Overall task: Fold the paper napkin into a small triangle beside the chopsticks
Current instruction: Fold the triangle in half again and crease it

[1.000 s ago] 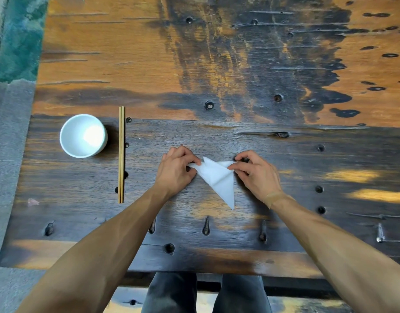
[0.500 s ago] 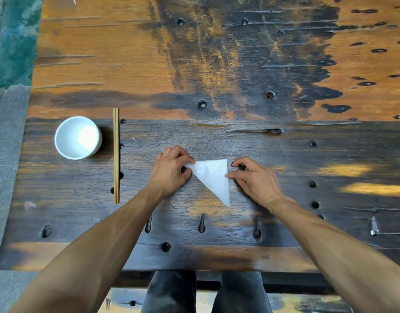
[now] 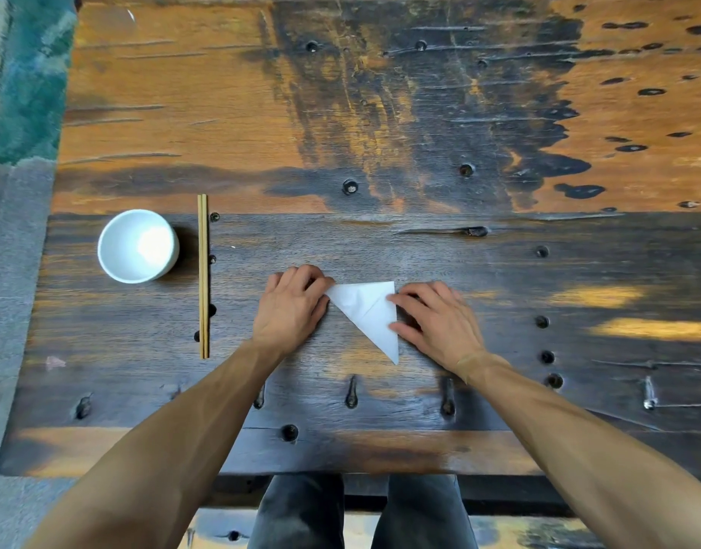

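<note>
- Stuff around me: a worn wooden surface (image 3: pixel 380 410), dark planks on the near half and orange patchy wood on the far half, with bolt heads and knot holes all over it. A teal rug (image 3: pixel 20 73) shows off the far left corner, grey floor next to it.
- Nothing sits between the napkin and the chopsticks, just bare wood. My own legs in dark trousers (image 3: pixel 301 517) peek out under the near edge.
- Only one container here: a small white bowl (image 3: pixel 138 246) at the left, and it looks empty inside, just a bright glare spot.
- The chopsticks (image 3: pixel 203 276) lie just right of the bowl, the pair tight together and pointing straight from near to far.
- The paper napkin (image 3: pixel 370 315) is white and folded into a triangle with a flat far edge, a straight right side and a point aimed toward me. A diagonal crease line runs across it. It lies flat on the dark plank, well right of the chopsticks, between my hands.
- My left hand (image 3: pixel 291 307) is palm down, fingers curled, pressing the left corner.
- My right hand (image 3: pixel 436 324) is spread flat, fingertips (image 3: pixel 394 298) on the right edge, not pinching anything.
</note>
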